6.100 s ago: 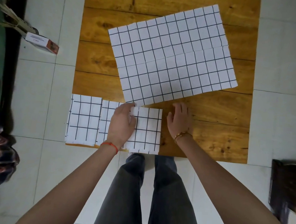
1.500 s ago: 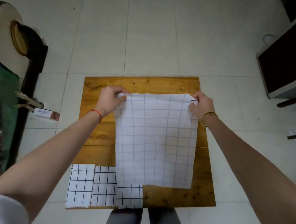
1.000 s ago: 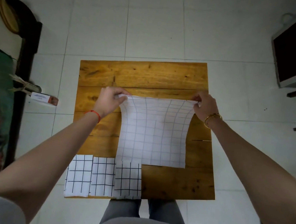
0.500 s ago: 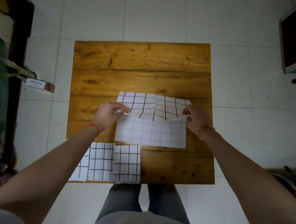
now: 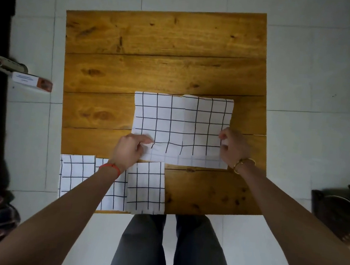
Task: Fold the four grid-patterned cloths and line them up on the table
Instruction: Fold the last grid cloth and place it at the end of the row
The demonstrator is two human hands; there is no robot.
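Two hands pinch the near corners of the top layer of the fourth cloth (image 5: 181, 128): the left hand (image 5: 128, 150) has its thumb and fingers closed on the near left corner, and the right hand (image 5: 234, 148) has curled fingers on the near right edge, though blur hides the exact grip there. That top layer, grid side up, stops just short of the near edge of the lower layer, so a pale strip of the underside shows between the hands. The cloth lies mid-bench with its long axis running left to right, and each hand sits at one end of it, so neither is nearer. By my reading the first fold is almost laid; the corners need to come a little toward the person to meet the lower edge. Three folded cloths (image 5: 145, 186) sit side by side, touching, along the near left edge of the bench (image 5: 168, 45); the open place in the row is just right of them, nearer the right hand.
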